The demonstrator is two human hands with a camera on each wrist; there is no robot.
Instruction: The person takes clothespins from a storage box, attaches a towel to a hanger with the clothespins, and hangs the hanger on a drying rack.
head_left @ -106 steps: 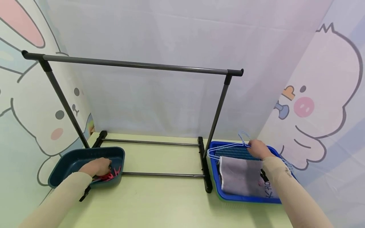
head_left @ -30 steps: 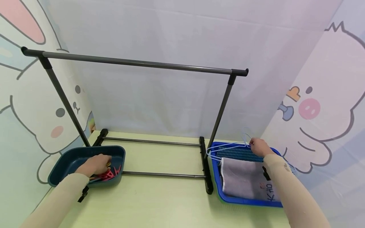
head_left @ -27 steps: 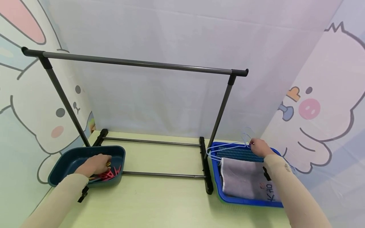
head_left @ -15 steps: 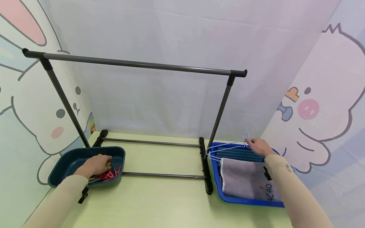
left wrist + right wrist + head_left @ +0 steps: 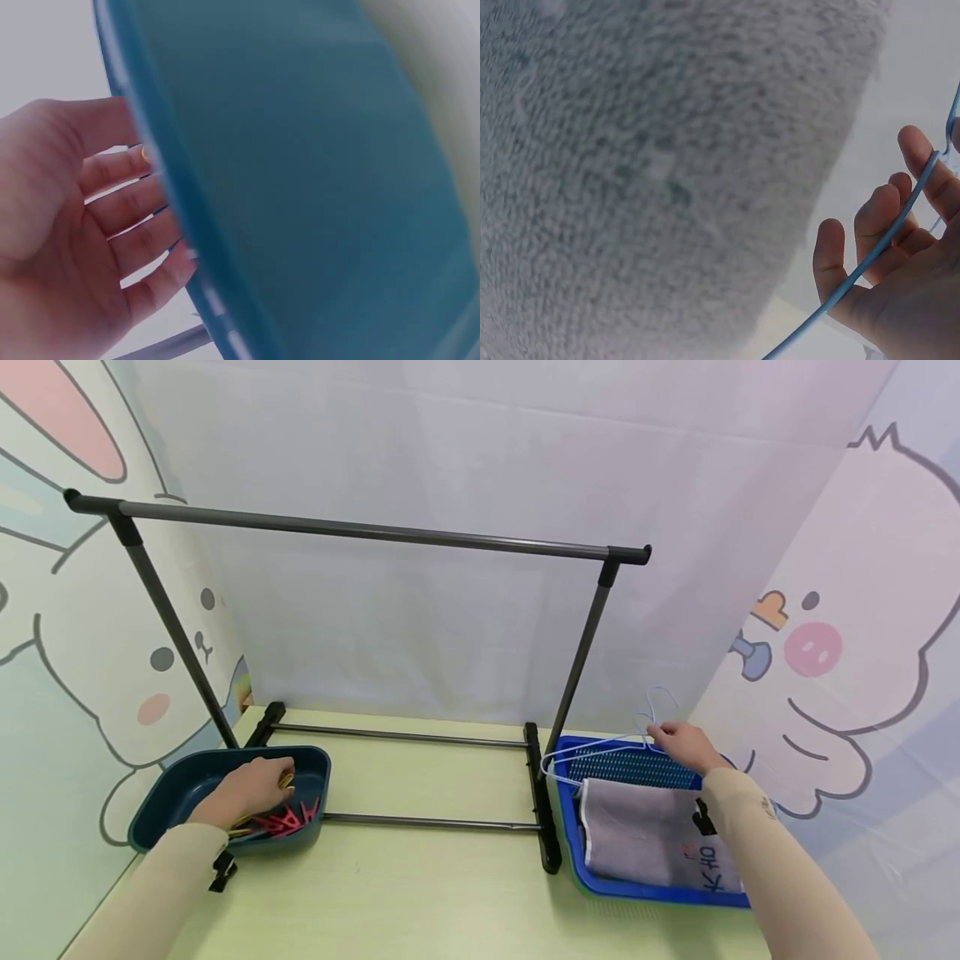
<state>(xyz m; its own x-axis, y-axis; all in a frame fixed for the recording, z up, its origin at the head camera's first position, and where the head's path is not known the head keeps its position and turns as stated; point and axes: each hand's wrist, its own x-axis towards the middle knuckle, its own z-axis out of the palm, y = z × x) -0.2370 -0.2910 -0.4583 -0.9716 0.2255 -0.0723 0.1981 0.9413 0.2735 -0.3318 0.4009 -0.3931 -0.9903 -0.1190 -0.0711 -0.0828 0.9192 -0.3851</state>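
In the dark teal plastic tub (image 5: 187, 785), the left hand (image 5: 251, 789) pinches a small yellow clip (image 5: 287, 780); the right hand (image 5: 688, 747) pinches a thin pale-blue hanger (image 5: 870, 259) near its hook, probably light, smooth and best gripped there, above the folded grey cloth (image 5: 645, 827) in the blue plastic basket (image 5: 652, 894).

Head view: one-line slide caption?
Left hand pinches a yellow clip in the tub; right hand holds hangers over the basket.
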